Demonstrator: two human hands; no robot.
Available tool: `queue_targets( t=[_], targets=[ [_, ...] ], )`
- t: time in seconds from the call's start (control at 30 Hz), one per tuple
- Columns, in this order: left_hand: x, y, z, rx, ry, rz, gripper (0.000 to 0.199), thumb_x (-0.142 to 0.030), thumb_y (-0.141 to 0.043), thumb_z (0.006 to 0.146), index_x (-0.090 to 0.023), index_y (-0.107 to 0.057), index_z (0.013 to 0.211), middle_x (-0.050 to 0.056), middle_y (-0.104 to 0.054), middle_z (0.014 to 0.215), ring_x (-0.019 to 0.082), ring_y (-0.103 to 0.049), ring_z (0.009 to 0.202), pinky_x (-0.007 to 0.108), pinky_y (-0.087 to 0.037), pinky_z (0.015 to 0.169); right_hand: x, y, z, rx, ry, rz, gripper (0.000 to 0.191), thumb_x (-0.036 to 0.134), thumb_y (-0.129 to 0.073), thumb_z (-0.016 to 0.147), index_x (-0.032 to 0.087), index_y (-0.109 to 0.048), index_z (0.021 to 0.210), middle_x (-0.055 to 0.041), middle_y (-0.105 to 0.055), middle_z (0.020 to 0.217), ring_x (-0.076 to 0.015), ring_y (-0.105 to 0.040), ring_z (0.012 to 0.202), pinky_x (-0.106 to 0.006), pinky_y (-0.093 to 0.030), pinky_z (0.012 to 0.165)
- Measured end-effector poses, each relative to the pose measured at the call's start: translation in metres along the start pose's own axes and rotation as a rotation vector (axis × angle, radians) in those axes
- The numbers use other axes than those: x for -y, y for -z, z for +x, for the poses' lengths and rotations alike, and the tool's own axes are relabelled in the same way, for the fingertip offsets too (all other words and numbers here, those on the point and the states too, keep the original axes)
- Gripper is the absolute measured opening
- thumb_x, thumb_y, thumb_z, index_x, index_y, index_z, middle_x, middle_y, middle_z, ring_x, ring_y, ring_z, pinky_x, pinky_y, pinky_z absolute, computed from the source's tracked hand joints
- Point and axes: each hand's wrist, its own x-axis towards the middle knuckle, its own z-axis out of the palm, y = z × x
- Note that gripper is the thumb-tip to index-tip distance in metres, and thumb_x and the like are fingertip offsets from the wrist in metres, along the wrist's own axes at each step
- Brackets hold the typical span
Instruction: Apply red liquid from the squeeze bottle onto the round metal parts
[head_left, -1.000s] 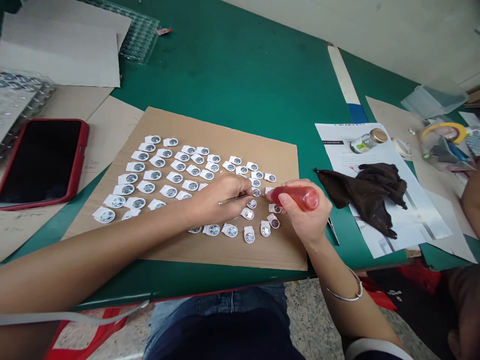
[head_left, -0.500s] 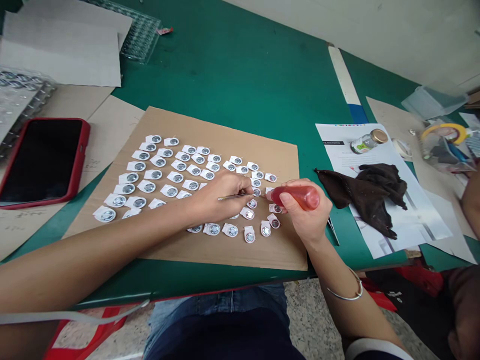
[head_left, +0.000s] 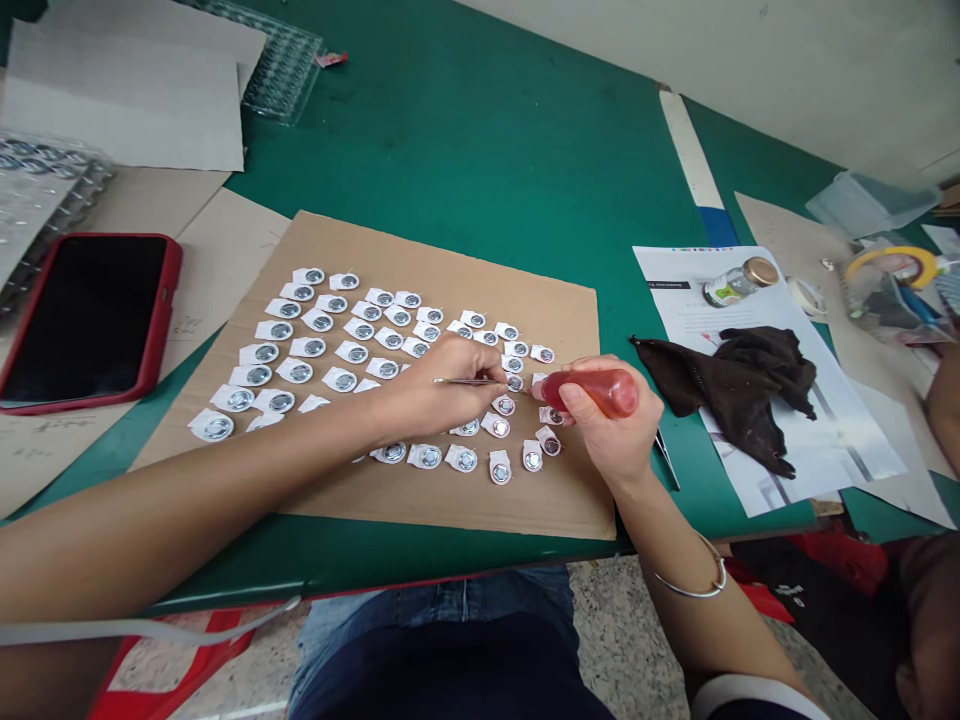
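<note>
My left hand (head_left: 446,395) is closed around slim metal tweezers (head_left: 457,381), its fingertips low over the small parts. Wrapped in my right hand (head_left: 619,425) is a red squeeze bottle (head_left: 596,393), lying nearly sideways with its pale nozzle pointing left, close to the left fingertips. Many small round metallic discs on white tabs (head_left: 341,380) lie in rough rows on a brown cardboard sheet (head_left: 450,505). My left hand and forearm cover some of them. Whether the nozzle touches a disc, I cannot tell.
A red-cased phone (head_left: 82,320) lies left, below paper sheets (head_left: 127,100) and clear plastic trays (head_left: 281,75). To the right are a dark cloth (head_left: 727,390), a small glass jar (head_left: 739,282) and another metal tool (head_left: 666,460). Someone's arm (head_left: 945,405) shows at the right edge.
Both hands stay almost in place, still gripping the tweezers and the bottle. The view has shifted very slightly; the discs keep their layout.
</note>
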Motion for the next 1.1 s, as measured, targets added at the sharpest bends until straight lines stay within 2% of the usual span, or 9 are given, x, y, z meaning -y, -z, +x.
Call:
queue_targets(
  t=[0.2, 0.43, 0.6, 0.83, 1.1],
  targets=[
    [-0.0027, 0.0016, 0.0005, -0.002, -0.001, 0.005, 0.012, -0.021, -0.056, 0.075, -0.014, -0.066, 0.075, 0.001, -0.063, 0.064, 0.010, -0.055, 0.055, 0.022, -0.039, 0.048, -0.0006, -0.0003, 0.0000, 0.014, 0.005, 0.005, 0.023, 0.029, -0.070, 0.067, 0.020, -0.060, 0.085, -0.0011, -0.061, 0.083, -0.0134, -0.063, 0.077, -0.029, -0.054, 0.069],
    [-0.0049, 0.0039, 0.0028, 0.004, 0.101, -0.088, 0.013, -0.025, -0.057, 0.073, -0.015, -0.066, 0.072, 0.001, -0.063, 0.064, 0.010, -0.054, 0.057, 0.020, -0.037, 0.048, -0.0011, -0.0005, -0.0007, 0.023, 0.011, -0.006, 0.024, 0.029, -0.070, 0.067, 0.019, -0.060, 0.086, -0.0019, -0.061, 0.086, -0.0144, -0.063, 0.080, -0.031, -0.054, 0.074],
    [-0.0057, 0.0056, 0.0033, 0.014, 0.176, -0.137, 0.015, -0.028, -0.058, 0.071, -0.015, -0.066, 0.071, 0.001, -0.060, 0.059, 0.009, -0.049, 0.050, 0.020, -0.034, 0.044, -0.0005, -0.0017, -0.0003, 0.039, 0.017, -0.008, 0.023, 0.027, -0.070, 0.067, 0.020, -0.060, 0.087, -0.0018, -0.061, 0.087, -0.0152, -0.063, 0.082, -0.032, -0.054, 0.075],
    [-0.0057, 0.0065, 0.0056, -0.025, 0.162, -0.136, 0.012, -0.024, -0.059, 0.067, -0.015, -0.066, 0.067, 0.003, -0.062, 0.063, 0.011, -0.053, 0.054, 0.022, -0.038, 0.047, 0.0008, -0.0030, 0.0008, 0.046, 0.043, -0.002, 0.023, 0.026, -0.070, 0.067, 0.020, -0.060, 0.086, -0.0014, -0.062, 0.086, -0.0147, -0.063, 0.081, -0.032, -0.053, 0.075],
    [-0.0054, 0.0050, 0.0056, -0.042, 0.161, -0.150, 0.009, -0.022, -0.060, 0.067, -0.016, -0.067, 0.066, 0.002, -0.063, 0.062, 0.010, -0.054, 0.054, 0.020, -0.039, 0.046, 0.0003, -0.0039, -0.0003, 0.035, 0.037, 0.017, 0.027, 0.026, -0.073, 0.063, 0.019, -0.060, 0.085, -0.0021, -0.063, 0.086, -0.0145, -0.063, 0.079, -0.027, -0.053, 0.063]
  ],
)
